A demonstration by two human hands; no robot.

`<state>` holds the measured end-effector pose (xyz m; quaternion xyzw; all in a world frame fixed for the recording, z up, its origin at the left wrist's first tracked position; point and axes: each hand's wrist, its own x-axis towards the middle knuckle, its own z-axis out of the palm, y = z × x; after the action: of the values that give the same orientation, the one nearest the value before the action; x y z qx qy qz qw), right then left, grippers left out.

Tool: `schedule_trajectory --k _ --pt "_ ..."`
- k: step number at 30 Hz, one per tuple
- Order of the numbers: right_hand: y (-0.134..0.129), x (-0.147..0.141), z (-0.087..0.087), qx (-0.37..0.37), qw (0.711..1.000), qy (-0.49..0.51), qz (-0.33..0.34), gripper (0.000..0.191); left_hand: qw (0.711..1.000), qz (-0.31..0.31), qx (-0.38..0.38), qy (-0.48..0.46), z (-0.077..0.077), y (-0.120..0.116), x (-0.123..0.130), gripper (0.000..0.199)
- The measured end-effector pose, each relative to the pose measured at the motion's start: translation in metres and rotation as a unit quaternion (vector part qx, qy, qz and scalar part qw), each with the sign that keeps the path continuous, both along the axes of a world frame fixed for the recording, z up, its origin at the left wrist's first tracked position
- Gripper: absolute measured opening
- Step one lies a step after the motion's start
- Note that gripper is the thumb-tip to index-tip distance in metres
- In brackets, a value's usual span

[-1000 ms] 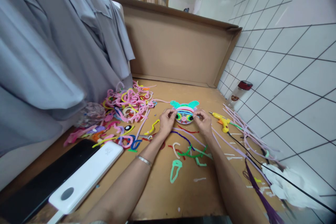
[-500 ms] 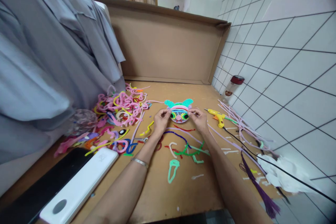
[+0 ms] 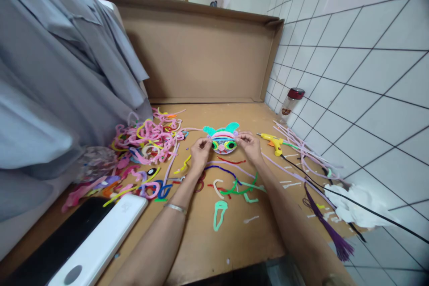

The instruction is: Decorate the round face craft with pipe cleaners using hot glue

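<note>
A small pipe-cleaner animal face (image 3: pixel 222 148) with green ears, pink and blue bands and yellow-ringed black eyes is held up over the middle of the table. My left hand (image 3: pixel 200 151) pinches its left edge between thumb and fingers. At its right edge, the fingertips of my right hand (image 3: pixel 248 146) close on it in the same way. Below the face lie a dark blue pipe cleaner (image 3: pixel 224 170), bent green pipe cleaners (image 3: pixel 239 190) and a mint-green loop (image 3: pixel 219 216).
A heap of pink pipe cleaners (image 3: pixel 157 136) lies left, by grey cloth (image 3: pixel 67 76). A white power bank (image 3: pixel 100 241) is near front left. On the right are a yellow glue gun (image 3: pixel 273 142), a lidded jar (image 3: pixel 290 105), a purple tassel (image 3: pixel 330 232) and white tissue (image 3: pixel 351 205).
The whole view has shifted, so things sit a little further left. Both hands keep hold of the animal face, which now tilts slightly, its right ear higher.
</note>
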<state>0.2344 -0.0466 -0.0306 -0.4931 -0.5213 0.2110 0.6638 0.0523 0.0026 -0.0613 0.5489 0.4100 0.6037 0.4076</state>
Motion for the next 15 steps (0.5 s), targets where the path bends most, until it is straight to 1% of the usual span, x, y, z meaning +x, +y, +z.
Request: schedule_trajectory --k 4,9,15 --pt "-0.001 0.0021 0.0027 -0.009 1.0 -0.008 0.017 0.019 1.0 -0.007 -0.004 0.01 0.0017 -0.0013 -0.0015 0.028" --pt "-0.0005 0.0037 0.0017 -0.002 0.999 -0.036 0.007 0.018 1.0 -0.019 -0.012 0.02 0.0047 -0.0038 -0.0026 0.029" --pt "0.0013 0.0038 -0.0021 0.005 0.999 -0.032 0.006 0.017 1.0 -0.017 -0.018 0.015 0.0028 -0.0027 -0.0007 0.03"
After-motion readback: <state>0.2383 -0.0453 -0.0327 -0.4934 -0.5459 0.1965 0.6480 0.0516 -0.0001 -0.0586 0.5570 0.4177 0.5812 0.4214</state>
